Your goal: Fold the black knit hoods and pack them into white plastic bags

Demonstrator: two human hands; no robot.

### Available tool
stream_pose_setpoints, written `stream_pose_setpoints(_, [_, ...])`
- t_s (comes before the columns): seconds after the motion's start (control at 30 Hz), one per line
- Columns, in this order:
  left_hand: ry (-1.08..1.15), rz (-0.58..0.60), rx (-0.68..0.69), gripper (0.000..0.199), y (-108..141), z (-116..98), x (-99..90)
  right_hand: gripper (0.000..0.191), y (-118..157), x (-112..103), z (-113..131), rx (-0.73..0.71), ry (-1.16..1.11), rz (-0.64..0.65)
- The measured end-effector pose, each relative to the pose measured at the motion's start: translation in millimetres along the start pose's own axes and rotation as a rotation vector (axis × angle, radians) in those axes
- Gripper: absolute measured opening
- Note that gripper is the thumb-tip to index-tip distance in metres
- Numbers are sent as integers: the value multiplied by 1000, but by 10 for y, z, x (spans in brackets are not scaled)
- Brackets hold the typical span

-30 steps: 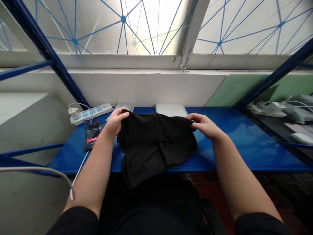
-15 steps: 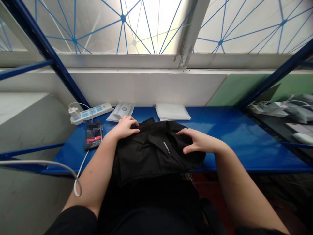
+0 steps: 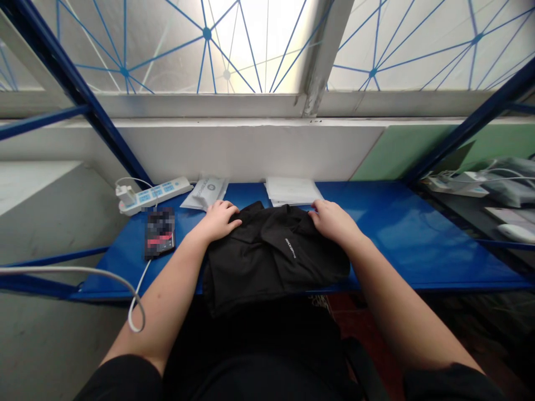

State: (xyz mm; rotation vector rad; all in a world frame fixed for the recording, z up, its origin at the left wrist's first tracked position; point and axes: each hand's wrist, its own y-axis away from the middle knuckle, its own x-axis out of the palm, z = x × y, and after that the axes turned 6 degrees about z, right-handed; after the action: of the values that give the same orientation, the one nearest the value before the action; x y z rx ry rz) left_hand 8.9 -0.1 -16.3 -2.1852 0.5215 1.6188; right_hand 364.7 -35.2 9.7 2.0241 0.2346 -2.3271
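Observation:
A black cloth item [image 3: 254, 267], crumpled and partly folded, lies at the front edge of the blue table; white lettering shows on its right part. I cannot make out whether it is a garment or a bag. My left hand [image 3: 219, 220] rests on its upper left corner, with thumb and forefinger apart over the fabric. At the upper right edge, my right hand [image 3: 332, 220] pinches the cloth between thumb and fingers. Part of the fabric's right side lies under my right wrist.
Behind the cloth lie a stack of white packets [image 3: 292, 191] and a plastic-wrapped packet [image 3: 205, 192]. To the left are a power strip [image 3: 156, 195] and a phone [image 3: 160, 231] with a white cable [image 3: 140, 278]. Blue frame posts [image 3: 112, 139] flank the blue table [image 3: 401, 239].
My right hand has moved up and back to the cloth's far edge and closed on it. The cloth has shifted slightly right and its top fold lies flatter. My left hand has moved slightly right.

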Motion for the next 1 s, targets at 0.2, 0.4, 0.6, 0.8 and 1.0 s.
stream_pose_setpoints(0.2, [-37,-97,-62,28,-51,-2,76,45,27,-241,661,-490,-77,-9])
stream_pose_setpoints(0.4, [-73,-386,-441,42,-34,169,-7,62,-283,-34,1002,-682,-50,291])
stream_pose_setpoints(0.6, [-16,-230,-611,84,-34,361,8,69,-620,264,1089,-595,-21,525])
stream_pose_setpoints(0.8, [1,-171,-681,89,-81,343,29,66,-662,540,1102,-695,-68,284])
stream_pose_setpoints(1.0, [-44,-332,-698,66,-110,329,44,61,-652,650,1075,-678,-111,190])
